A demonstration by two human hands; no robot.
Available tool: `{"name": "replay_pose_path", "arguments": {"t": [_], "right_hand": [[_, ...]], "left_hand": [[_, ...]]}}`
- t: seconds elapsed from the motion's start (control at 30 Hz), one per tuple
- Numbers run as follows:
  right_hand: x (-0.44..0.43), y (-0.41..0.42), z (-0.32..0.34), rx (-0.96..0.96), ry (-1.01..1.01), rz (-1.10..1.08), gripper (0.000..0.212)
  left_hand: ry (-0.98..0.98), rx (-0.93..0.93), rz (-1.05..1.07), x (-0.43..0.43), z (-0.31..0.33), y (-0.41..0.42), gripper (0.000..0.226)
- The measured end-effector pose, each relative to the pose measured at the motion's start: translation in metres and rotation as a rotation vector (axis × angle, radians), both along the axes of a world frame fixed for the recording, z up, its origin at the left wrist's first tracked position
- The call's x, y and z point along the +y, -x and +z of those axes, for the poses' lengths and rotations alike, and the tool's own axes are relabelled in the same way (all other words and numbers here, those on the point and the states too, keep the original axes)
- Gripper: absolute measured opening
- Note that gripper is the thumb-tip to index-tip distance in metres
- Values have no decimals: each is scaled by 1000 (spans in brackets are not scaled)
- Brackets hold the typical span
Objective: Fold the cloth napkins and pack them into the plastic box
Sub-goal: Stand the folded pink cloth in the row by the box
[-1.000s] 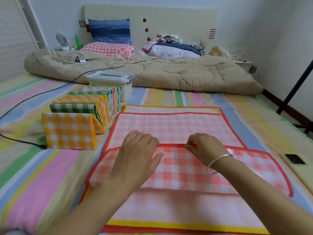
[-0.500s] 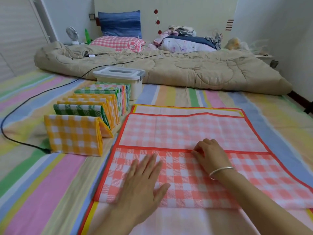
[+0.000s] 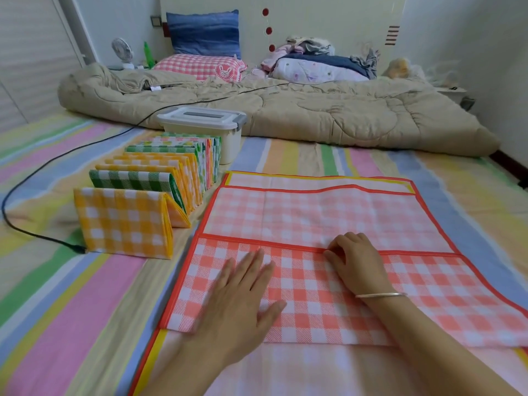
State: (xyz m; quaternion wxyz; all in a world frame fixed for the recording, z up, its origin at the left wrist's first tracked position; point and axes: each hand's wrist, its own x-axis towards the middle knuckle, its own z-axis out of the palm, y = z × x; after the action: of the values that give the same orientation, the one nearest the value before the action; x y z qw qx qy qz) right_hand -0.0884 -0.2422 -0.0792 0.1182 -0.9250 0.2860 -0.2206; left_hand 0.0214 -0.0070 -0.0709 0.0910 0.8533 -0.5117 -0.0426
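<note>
Two hands are working on the red-checked napkin, which is lying spread over the near right part of the striped sheet. Our left hand is pressing flat on the folded-over near flap, fingers straight and slightly fanned, thumb out to the side, holding nothing. Our right hand, with a thin silver bangle at the wrist, is resting just beside it at the flap's red hem. Its fingers are curling down with the tips on that hem, and we cannot tell whether they are pinching it or only pressing. The flap is showing bright checks, the open part beyond it paler ones. A yellow band is peeking out along the cloth's far edge and near left corner; we cannot tell whether it belongs to a second cloth underneath.

Just left of the napkin, a row of folded napkins is standing like small tents, a yellow-checked one nearest and a green-checked one behind it, running back right up to the plastic box. The box is sitting with its lid on. A black cable is curving along the sheet's left side, ending by the nearest tent.

Beyond, a beige quilt is lying bunched across the sheet's far edge, with a pink checked pillow, a blue pillow and a small white fan behind it.
</note>
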Motion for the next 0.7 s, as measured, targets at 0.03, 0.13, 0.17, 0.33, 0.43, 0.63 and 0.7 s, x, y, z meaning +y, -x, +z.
{"name": "replay_pose_path", "arguments": {"t": [0.03, 0.13, 0.17, 0.33, 0.43, 0.63, 0.7], "right_hand": [[0, 0, 0, 9, -1, -1, 12], [-1, -1, 1, 19, -5, -6, 13], [-2, -1, 1, 13, -5, -6, 13], [-2, -1, 1, 24, -5, -7, 14], [-1, -2, 2, 26, 2, -7, 14], [1, -1, 0, 25, 31, -13, 13], [-1, -2, 0, 19, 38, -14, 13]], "left_hand": [[-2, -6, 10, 0, 6, -1, 80], [38, -55, 28, 2, 23, -9, 86], [40, -68, 27, 3, 24, -14, 87], [-38, -106, 3, 14, 8, -41, 93], [22, -82, -11, 19, -3, -46, 94], [83, -53, 17, 18, -8, -48, 88], [78, -60, 22, 18, -9, -48, 84]]}}
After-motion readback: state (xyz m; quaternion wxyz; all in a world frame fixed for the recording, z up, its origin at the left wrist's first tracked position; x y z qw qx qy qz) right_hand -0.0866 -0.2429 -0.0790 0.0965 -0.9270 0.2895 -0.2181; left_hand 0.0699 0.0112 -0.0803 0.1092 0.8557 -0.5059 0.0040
